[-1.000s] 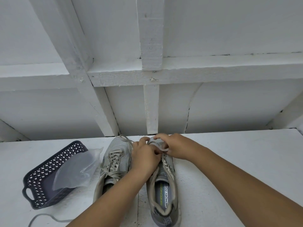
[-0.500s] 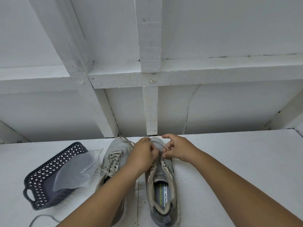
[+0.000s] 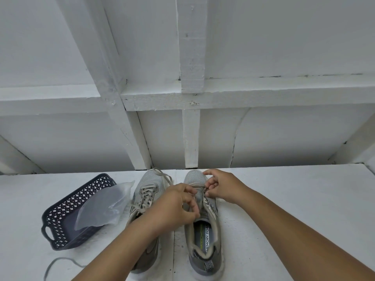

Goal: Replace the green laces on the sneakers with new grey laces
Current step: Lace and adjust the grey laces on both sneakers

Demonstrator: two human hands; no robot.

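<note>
Two grey sneakers stand side by side on the white surface, toes pointing away from me. The left sneaker (image 3: 149, 184) is laced with a pale lace. The right sneaker (image 3: 205, 236) lies open, its insole showing. My left hand (image 3: 176, 207) and my right hand (image 3: 222, 186) both pinch a pale lace (image 3: 199, 185) stretched across the lowest eyelets near the right sneaker's toe. My left forearm covers the rear of the left sneaker.
A dark perforated plastic basket (image 3: 60, 216) sits at the left with a clear plastic bag (image 3: 103, 207) lying partly in it. A loose grey lace (image 3: 60, 262) curls on the surface at the bottom left. White wooden beams rise close behind the sneakers.
My hands have drawn slightly apart, uncovering the right sneaker's toe, and the lace now runs taut between them. The view has shifted a little.
</note>
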